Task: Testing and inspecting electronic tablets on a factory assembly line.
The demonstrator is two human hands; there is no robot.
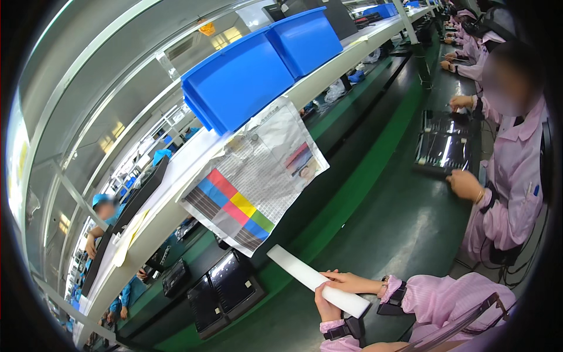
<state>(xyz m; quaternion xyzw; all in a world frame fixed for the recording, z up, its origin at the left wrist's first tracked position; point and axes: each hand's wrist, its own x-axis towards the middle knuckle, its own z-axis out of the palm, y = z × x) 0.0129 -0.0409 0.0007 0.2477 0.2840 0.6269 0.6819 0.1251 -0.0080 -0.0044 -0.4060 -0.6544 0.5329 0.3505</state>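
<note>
A long white foam-like block [300,267] is held at a slant above the green work surface, toward the lower right. My left hand [326,305] wraps the near part of it, fingers closed round its side. My right hand [353,283] grips its other edge, also closed, with the fingers partly hidden by the block. Both wrists wear black bands over pink sleeves. Beyond the block, to the left, lie black glossy panel-like units [226,287] on the line.
Over the line runs a white shelf [334,61] with blue bins [240,76] on it and a printed sheet [252,176] hanging down. At right, a co-worker in pink [516,170] handles a black unit [444,149]. More people sit farther along.
</note>
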